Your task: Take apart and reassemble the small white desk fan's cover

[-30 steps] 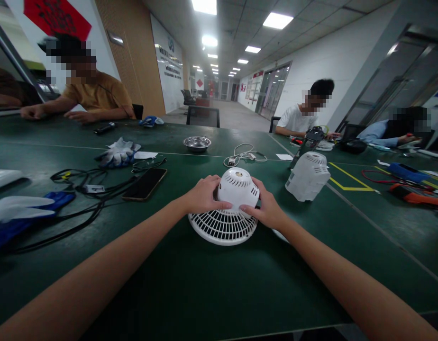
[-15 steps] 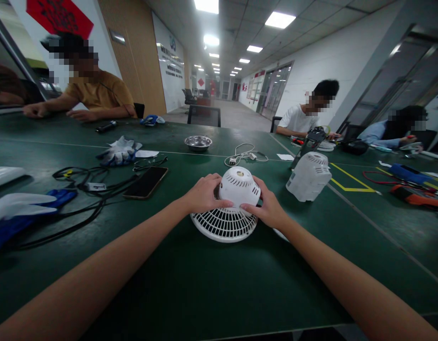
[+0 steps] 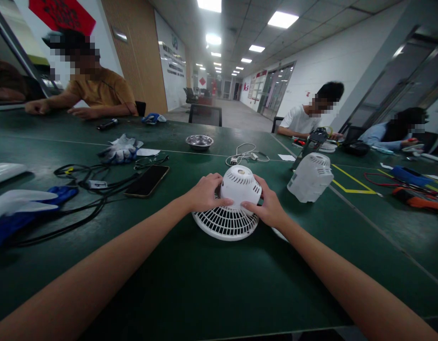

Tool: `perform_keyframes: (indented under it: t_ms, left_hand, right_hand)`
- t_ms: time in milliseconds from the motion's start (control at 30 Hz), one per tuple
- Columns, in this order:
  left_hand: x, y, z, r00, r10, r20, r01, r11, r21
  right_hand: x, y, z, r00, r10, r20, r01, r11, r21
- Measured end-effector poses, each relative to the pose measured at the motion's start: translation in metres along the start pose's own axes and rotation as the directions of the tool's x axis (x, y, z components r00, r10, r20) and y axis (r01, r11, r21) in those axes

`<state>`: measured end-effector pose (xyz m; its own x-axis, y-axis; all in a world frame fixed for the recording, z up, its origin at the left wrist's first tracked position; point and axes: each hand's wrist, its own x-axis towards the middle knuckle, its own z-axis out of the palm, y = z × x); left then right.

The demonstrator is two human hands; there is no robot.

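Note:
A white rounded fan motor housing (image 3: 241,187), with vent slots round its top, sits on a white round fan grille (image 3: 226,225) that lies on the green table. From the left, my left hand (image 3: 207,193) grips the housing, its thumb across the front. On the opposite side my right hand (image 3: 267,203) holds it too, the thumbs nearly meeting. Both hands' other fingers are partly hidden behind the housing. Part of a white curved piece (image 3: 280,235) shows under my right wrist. To the right stands a white slotted plastic casing (image 3: 310,177).
A metal bowl (image 3: 199,142) and a white cable (image 3: 245,155) lie beyond the grille. Leftward are a phone (image 3: 147,181), black cables (image 3: 94,199) and work gloves (image 3: 120,149). An orange meter (image 3: 418,198) lies far right. Several people sit round the table (image 3: 190,293).
The view has shifted very slightly. Both hands keep the same grip on the housing, and nothing else has visibly moved.

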<state>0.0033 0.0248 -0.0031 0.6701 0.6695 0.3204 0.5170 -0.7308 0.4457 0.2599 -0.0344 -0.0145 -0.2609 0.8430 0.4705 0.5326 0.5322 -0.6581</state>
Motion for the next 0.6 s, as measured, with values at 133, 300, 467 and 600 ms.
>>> perform_keyframes:
  t_ms: [133, 300, 467, 600]
  left_hand:
    - [-0.001, 0.0022, 0.0003, 1.0, 0.016, -0.013, -0.015, 1.0, 0.027]
    - [-0.0001, 0.0046, 0.0036, 0.999, -0.016, -0.028, 0.018, 0.998, 0.068]
    - [-0.0004, 0.0049, 0.0048, 0.999, -0.006, -0.043, 0.009, 0.997, 0.072]
    - [0.0001, 0.003, 0.0027, 1.0, -0.004, -0.009, 0.005, 0.998, 0.059]
  right_hand:
    - [-0.0002, -0.0005, 0.0002, 1.0, -0.006, -0.01, 0.006, 1.0, -0.027]
    - [-0.0002, 0.002, 0.0011, 0.999, -0.036, -0.006, 0.036, 0.996, -0.079]
    - [-0.0006, 0.0053, 0.0032, 0.998, -0.049, -0.028, 0.046, 0.993, -0.104]
    - [-0.0012, 0.0035, 0.0032, 0.997, -0.065, -0.029, 0.063, 0.995, -0.072]
